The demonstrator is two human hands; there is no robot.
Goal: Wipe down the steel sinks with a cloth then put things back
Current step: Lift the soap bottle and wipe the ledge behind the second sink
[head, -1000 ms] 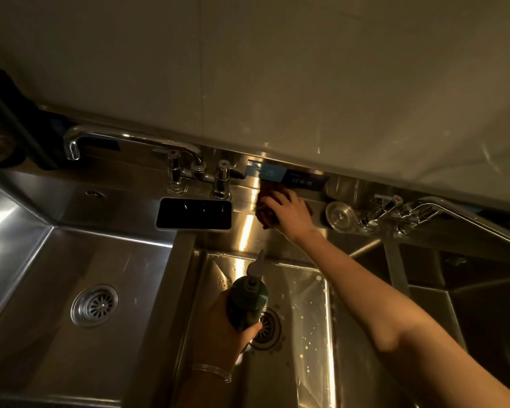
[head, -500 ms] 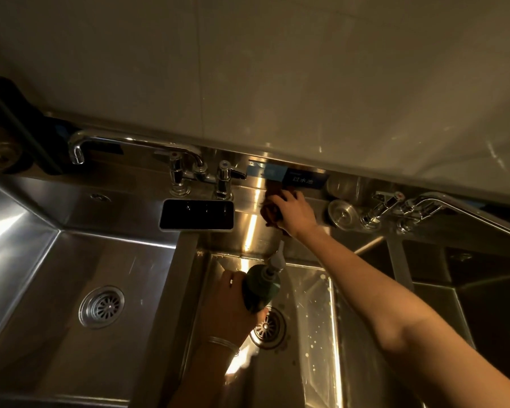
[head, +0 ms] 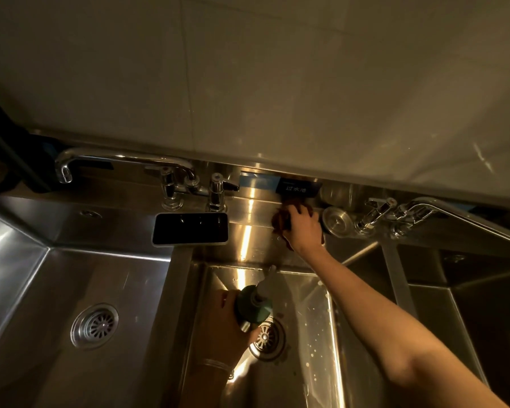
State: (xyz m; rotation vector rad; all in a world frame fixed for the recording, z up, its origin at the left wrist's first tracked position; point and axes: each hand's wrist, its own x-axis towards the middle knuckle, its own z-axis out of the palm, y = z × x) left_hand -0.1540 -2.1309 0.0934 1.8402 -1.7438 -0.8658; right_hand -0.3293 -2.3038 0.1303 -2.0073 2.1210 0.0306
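My right hand (head: pixel 304 231) presses a dark reddish cloth (head: pixel 278 220) against the steel back ledge behind the middle sink (head: pixel 301 293), just under a small dark label (head: pixel 296 188). My left hand (head: pixel 224 328) grips a dark green pump bottle (head: pixel 252 303) over the middle sink, its pale nozzle pointing toward the ledge. The middle basin carries pale droplets on its right side, and its drain (head: pixel 267 338) lies just right of the bottle.
A black phone (head: pixel 190 228) lies flat on the ledge below the left faucet (head: pixel 124 163). A steel strainer plug (head: pixel 336 220) sits right of the cloth, beside the right faucet (head: pixel 424 207). The left sink (head: pixel 56 290) has its own drain (head: pixel 95 325); a third basin lies right.
My right hand has shifted the cloth a little to the right along the ledge. The bottle in my left hand has tilted its nozzle further toward the ledge.
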